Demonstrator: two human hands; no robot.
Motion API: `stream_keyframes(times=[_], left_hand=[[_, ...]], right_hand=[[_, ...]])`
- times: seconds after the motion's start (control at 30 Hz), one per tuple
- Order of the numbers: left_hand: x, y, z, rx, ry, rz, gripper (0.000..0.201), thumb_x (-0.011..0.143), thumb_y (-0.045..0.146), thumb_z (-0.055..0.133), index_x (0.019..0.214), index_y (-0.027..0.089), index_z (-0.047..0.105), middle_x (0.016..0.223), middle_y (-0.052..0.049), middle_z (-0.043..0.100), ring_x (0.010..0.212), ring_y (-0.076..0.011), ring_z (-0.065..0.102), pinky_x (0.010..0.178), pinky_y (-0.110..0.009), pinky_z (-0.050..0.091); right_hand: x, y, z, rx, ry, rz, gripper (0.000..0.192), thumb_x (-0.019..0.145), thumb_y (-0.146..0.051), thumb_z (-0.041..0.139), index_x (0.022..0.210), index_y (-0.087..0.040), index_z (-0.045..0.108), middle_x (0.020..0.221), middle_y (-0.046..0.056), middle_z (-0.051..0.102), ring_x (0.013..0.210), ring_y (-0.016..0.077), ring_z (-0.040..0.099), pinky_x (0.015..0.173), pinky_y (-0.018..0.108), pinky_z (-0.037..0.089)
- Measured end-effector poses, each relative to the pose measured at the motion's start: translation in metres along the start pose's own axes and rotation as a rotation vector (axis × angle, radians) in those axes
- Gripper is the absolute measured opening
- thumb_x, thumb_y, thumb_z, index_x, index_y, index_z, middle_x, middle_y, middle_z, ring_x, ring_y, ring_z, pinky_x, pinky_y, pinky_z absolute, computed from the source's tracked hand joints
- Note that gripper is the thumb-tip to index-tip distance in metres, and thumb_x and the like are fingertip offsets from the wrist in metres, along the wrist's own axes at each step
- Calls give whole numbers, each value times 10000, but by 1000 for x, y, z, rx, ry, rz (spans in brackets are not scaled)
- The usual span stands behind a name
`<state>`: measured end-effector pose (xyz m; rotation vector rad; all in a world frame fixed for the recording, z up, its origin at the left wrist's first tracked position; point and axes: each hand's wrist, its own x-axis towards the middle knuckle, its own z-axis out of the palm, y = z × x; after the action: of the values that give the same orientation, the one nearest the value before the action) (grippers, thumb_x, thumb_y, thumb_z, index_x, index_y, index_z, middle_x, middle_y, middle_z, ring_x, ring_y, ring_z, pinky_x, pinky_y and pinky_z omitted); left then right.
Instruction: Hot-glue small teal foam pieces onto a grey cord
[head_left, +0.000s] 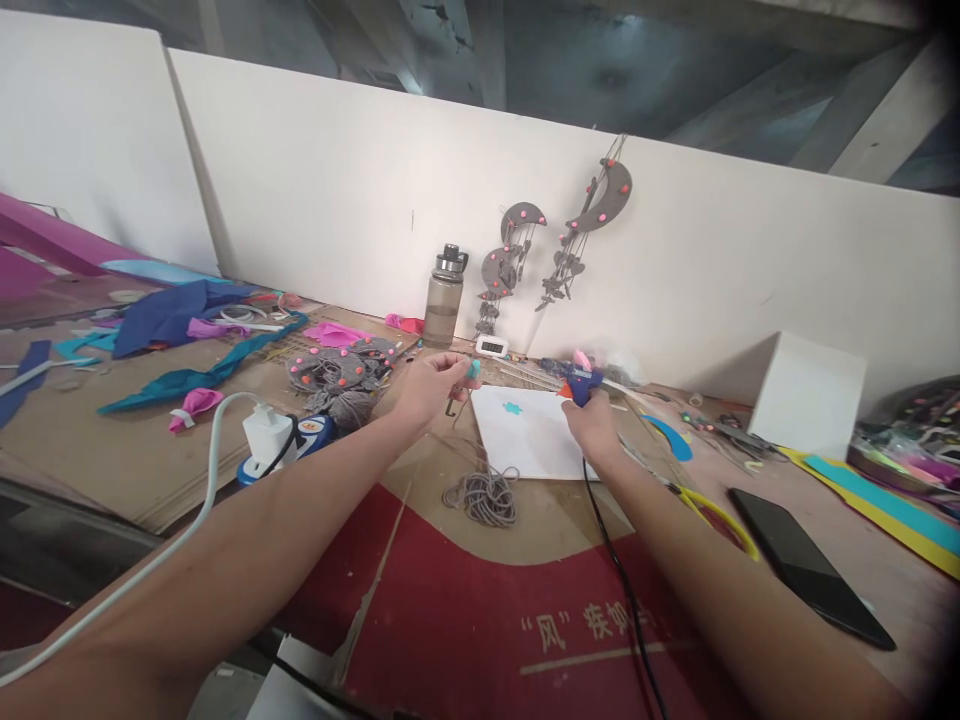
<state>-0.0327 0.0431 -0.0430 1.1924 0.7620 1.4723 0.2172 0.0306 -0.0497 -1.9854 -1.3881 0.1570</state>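
Between the fingertips of my left hand point(439, 384) is a small teal piece point(473, 370), held above the left edge of a white board point(544, 455). Its exact shape is too small to tell. My right hand point(592, 425) is wrapped round a blue hot glue gun point(581, 383) with an orange nozzle, over the board's right side. A black cord point(619, 570) runs down from the gun. One teal cut-out shape point(513, 408) lies flat on the board. Just below the board rests a bundle of grey cord point(487, 498).
A water bottle point(444, 300) stands against the white wall panel, beside grey hanging ornaments point(517, 245). To the left are a power strip with a white charger point(268, 440) and felt scraps point(180, 315). Yellow-handled scissors point(720, 520) and a black phone point(810, 565) lie right.
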Motion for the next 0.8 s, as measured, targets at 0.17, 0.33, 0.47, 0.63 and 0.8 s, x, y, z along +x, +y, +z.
stream_keyframes(times=[0.17,0.33,0.47,0.63,0.8], left_hand=[[1,-1,-3,45,39,-7,245,684,355,695,773,142,615,747,-38,646,607,-121,640,399,-169,327],[2,-1,-4,44,69,1,240,676,349,694,747,137,605,712,-38,642,603,-122,634,419,-177,341],[0,1,-2,12,102,7,230,657,321,697,744,140,584,698,-28,633,596,-124,634,427,-182,340],[-4,3,2,16,100,19,218,668,312,687,732,144,562,661,-11,606,572,-124,628,426,-188,342],[-7,3,3,46,71,61,217,692,317,679,727,141,556,669,-11,589,569,-126,629,419,-189,347]], right_hand=[[-35,-24,-3,667,-3,-185,349,731,-222,515,1058,-224,393,1072,50,575,668,116,595,579,277,541],[-74,-51,-9,831,-209,-392,316,805,-275,494,1097,-219,387,1087,52,588,678,112,564,503,245,493],[-88,-52,-7,653,-252,-468,246,854,-309,488,1079,-212,463,992,41,612,669,121,535,546,260,472],[-93,-50,-5,491,-205,-508,240,884,-318,461,1081,-182,472,971,73,618,744,164,561,673,319,473],[-95,-53,-4,458,-170,-513,278,877,-290,472,1133,-182,469,948,71,633,837,198,580,796,357,458]])
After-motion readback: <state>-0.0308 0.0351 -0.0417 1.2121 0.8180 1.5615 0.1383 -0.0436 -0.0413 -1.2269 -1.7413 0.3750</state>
